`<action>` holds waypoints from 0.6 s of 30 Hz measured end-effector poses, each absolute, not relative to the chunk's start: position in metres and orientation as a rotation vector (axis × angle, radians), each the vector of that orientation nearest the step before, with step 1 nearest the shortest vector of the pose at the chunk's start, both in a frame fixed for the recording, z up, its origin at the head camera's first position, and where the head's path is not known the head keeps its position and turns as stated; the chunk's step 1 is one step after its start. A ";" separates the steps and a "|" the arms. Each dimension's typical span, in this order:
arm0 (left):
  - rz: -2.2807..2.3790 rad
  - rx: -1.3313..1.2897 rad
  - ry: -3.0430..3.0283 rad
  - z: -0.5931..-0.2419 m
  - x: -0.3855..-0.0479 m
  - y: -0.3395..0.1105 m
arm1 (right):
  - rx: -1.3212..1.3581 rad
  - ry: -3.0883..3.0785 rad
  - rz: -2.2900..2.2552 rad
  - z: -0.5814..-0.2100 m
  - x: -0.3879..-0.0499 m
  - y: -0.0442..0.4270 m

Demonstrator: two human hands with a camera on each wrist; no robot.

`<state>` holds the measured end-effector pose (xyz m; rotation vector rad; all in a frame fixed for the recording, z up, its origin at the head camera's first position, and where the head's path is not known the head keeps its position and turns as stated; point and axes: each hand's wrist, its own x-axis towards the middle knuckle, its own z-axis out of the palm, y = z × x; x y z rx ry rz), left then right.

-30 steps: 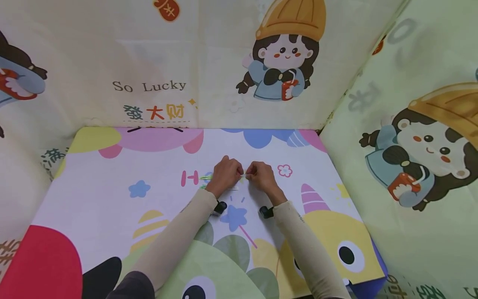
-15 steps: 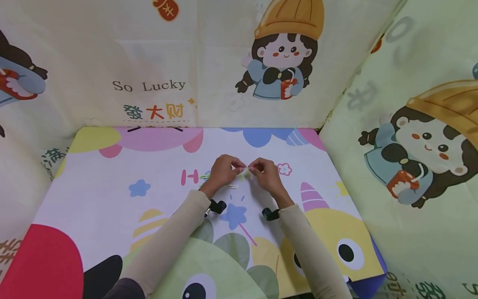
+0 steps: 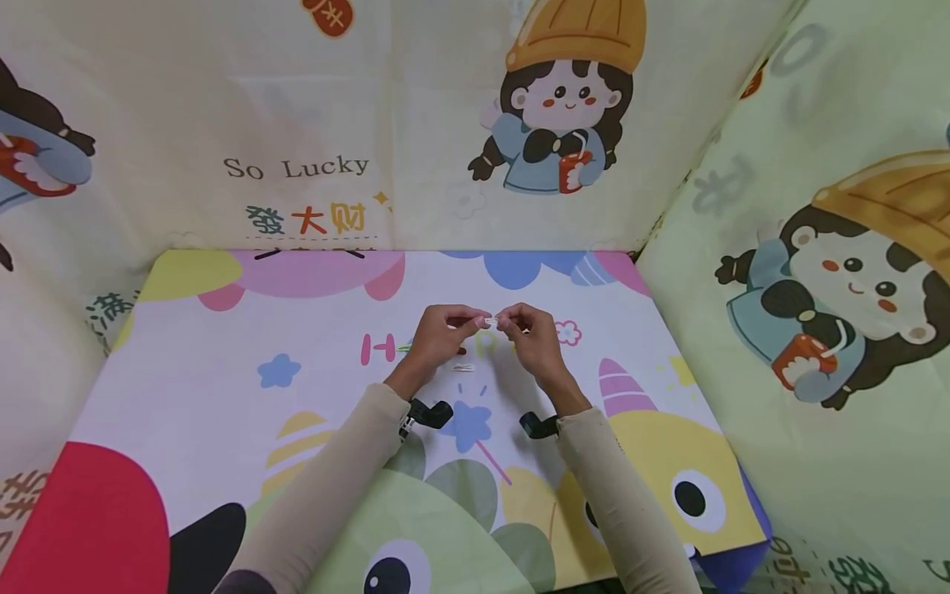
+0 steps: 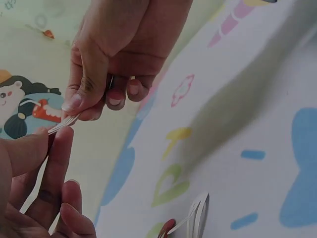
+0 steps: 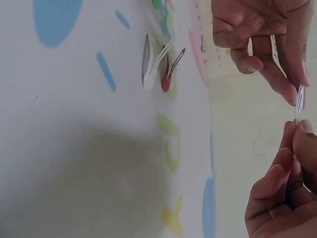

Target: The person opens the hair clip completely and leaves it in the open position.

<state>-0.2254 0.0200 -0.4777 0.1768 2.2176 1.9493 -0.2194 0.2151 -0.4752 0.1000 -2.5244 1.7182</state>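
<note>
A white snap hair clip is held above the table, stretched between both hands. My left hand pinches one end of it between thumb and fingertips. The other end sits between the thumb and index finger of my right hand. Both wrist views show the slim slotted body of this clip. Below the hands, another white hair clip lies beside a red hair clip. Something green lies past them, cut off by the frame edge and mostly hidden behind my left hand in the head view.
The table wears a printed cartoon cover with a star, letters and animals. Patterned cloth walls rise at the back, left and right. A small dark camera is strapped at each wrist.
Both hands have risen away from the table and slightly farther back, carrying the white hair clip. The loose clips below are now less covered by the left hand.
</note>
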 end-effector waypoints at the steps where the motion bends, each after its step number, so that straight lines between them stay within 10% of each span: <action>1: 1.962 0.160 2.202 -0.478 -0.224 0.020 | 0.088 -2.516 1.727 -0.475 -0.219 0.214; 18: 2.116 0.113 2.036 -0.483 -0.215 0.019 | -0.057 -2.510 1.878 -0.466 -0.214 0.208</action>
